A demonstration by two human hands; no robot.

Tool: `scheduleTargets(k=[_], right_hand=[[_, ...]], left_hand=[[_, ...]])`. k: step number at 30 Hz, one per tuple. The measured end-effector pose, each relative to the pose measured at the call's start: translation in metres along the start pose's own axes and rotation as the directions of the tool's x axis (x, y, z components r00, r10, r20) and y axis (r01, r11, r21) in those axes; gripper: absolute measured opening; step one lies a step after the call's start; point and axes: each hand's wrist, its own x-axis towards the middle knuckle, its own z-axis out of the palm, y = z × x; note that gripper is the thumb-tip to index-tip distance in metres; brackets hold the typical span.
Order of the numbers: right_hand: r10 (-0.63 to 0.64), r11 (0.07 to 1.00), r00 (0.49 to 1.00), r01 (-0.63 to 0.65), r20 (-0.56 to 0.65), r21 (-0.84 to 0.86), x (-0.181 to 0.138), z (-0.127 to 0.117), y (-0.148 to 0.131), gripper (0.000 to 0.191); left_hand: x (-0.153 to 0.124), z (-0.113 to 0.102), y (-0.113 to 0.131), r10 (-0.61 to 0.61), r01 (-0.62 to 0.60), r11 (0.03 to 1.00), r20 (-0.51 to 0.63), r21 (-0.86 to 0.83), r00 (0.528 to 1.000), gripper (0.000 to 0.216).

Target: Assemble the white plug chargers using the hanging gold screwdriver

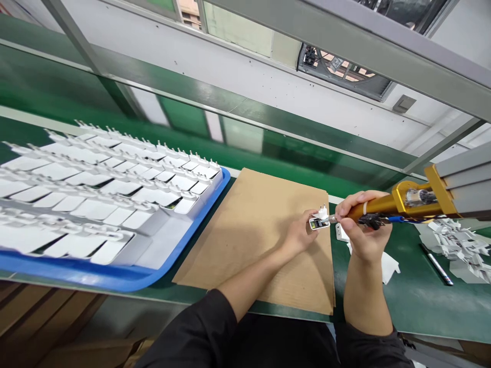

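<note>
My left hand (298, 234) is closed round a white plug charger (322, 213) above the cardboard. Its two pins point up, and its open side shows a circuit board inside. Wrapped about the front of a gold powered screwdriver (378, 205) are the fingers of my right hand (366, 230). The tool's metal tip meets the right side of the charger; the exact point of contact is too small to make out. A white socket-like piece (341, 233) lies on the bench just beneath my right hand, partly hidden by it.
On the left, a blue tray (164, 271) holds rows of white plug chargers (103, 189). A brown cardboard sheet (245, 245) covers the green bench (418, 306) before me. At right lie a marker pen (436, 264) and a pile of white parts (458, 248). A grey column (468, 179) stands behind the screwdriver.
</note>
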Motion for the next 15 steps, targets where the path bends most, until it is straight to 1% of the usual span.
scheduleTargets(k=[2,4,7,9,11,13,15], right_hand=[[0.012,0.999,1.000,-0.011,0.023,-0.041,0.001,-0.007,0.002,0.034],[0.048,0.994,0.998,-0.043,0.040,-0.099,0.002,-0.016,0.006,0.036],[0.117,0.976,0.993,-0.114,0.008,-0.185,0.005,-0.030,0.016,0.041],[0.144,0.964,0.987,-0.155,-0.064,-0.214,0.008,-0.038,0.026,0.043],[0.154,0.953,0.975,-0.189,-0.161,-0.237,0.011,-0.045,0.036,0.044],[0.161,0.932,0.954,-0.232,-0.254,-0.279,0.013,-0.052,0.044,0.046],[0.175,0.890,0.929,-0.291,-0.327,-0.350,0.013,-0.060,0.049,0.050]], left_hand=[[0.003,-0.005,-0.001,-0.019,0.016,0.995,0.031,0.101,0.999,0.053],[0.005,-0.010,-0.003,-0.008,-0.006,0.985,0.080,0.170,0.997,0.055],[0.006,-0.014,-0.005,-0.016,-0.017,0.961,0.120,0.275,0.993,0.062],[0.007,-0.015,-0.006,-0.042,-0.005,0.939,0.130,0.343,0.991,0.066],[0.008,-0.016,-0.009,-0.040,-0.017,0.933,0.152,0.359,0.988,0.068],[0.010,-0.016,-0.013,-0.015,-0.041,0.945,0.168,0.324,0.986,0.069],[0.014,-0.017,-0.021,0.006,-0.055,0.961,0.182,0.271,0.983,0.076]])
